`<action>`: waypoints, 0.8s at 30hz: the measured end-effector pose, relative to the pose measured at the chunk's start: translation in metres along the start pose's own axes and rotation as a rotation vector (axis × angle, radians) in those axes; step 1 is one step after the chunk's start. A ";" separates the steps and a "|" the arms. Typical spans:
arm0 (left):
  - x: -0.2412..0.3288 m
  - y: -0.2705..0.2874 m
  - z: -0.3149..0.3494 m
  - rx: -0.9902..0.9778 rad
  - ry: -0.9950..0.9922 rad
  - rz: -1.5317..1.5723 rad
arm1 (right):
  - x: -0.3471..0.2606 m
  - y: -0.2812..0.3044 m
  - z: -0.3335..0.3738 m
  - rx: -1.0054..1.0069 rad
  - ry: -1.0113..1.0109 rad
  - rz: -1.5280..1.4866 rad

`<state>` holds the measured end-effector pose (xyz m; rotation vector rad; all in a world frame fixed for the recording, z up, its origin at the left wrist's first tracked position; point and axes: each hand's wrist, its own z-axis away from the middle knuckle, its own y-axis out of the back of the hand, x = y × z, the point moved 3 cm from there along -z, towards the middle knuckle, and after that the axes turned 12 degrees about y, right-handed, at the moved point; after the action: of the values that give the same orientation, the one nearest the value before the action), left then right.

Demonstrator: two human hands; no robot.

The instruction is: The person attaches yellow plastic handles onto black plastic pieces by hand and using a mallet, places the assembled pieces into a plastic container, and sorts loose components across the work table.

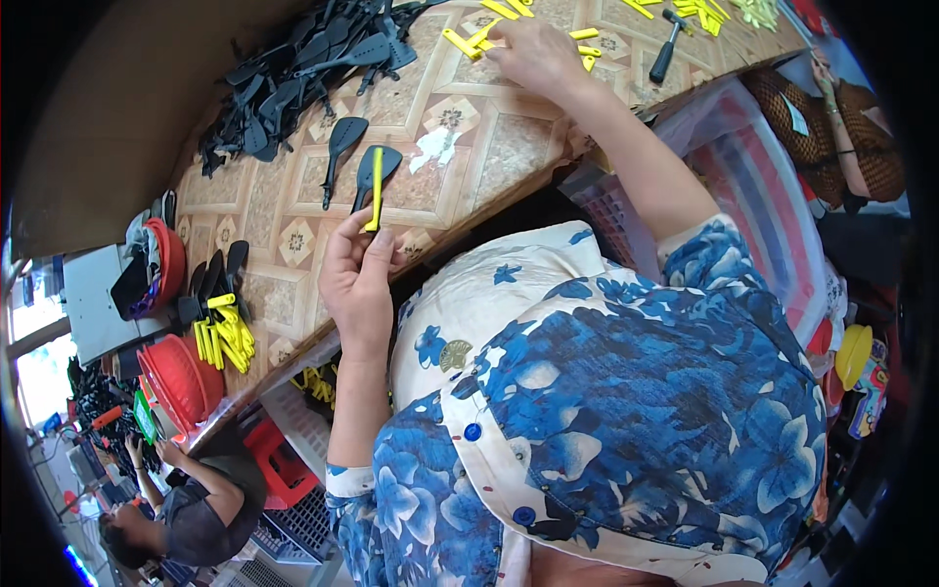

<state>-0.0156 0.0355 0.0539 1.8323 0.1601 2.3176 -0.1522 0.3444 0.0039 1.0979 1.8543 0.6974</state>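
Observation:
My left hand (360,269) is closed round the lower end of a yellow handle (378,186), which stands up from the fingers. Right behind that handle is a black spatula head (389,161); whether my fingers also hold it, I cannot tell. A second black spatula head (346,137) lies on the table just left of it. At the far side, my right hand (538,61) reaches into a scatter of yellow handles (460,44). Its bent fingertips pinch at one of them, partly hidden by the hand.
A heap of black spatula heads (313,68) covers the far left of the patterned table (479,171). Finished-looking spatulas with yellow handles (225,338) lie by a red basin (181,377). A hammer (667,47) rests far right. Another person (186,509) works at lower left.

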 end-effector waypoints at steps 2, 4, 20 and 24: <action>-0.006 0.000 -0.004 -0.028 0.008 0.076 | 0.001 -0.011 -0.007 -0.022 0.048 0.129; -0.010 -0.003 -0.004 -0.084 0.072 0.207 | -0.006 -0.019 -0.012 -0.166 0.042 0.240; -0.010 -0.008 -0.012 -0.226 0.338 0.339 | -0.078 0.010 0.023 -0.101 0.181 -0.903; -0.006 -0.006 -0.009 -0.269 0.349 0.325 | -0.127 0.026 0.024 -0.262 0.388 -0.789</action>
<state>-0.0224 0.0407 0.0452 1.4011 -0.4146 2.7008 -0.0884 0.2449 0.0616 0.0135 2.2125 0.6682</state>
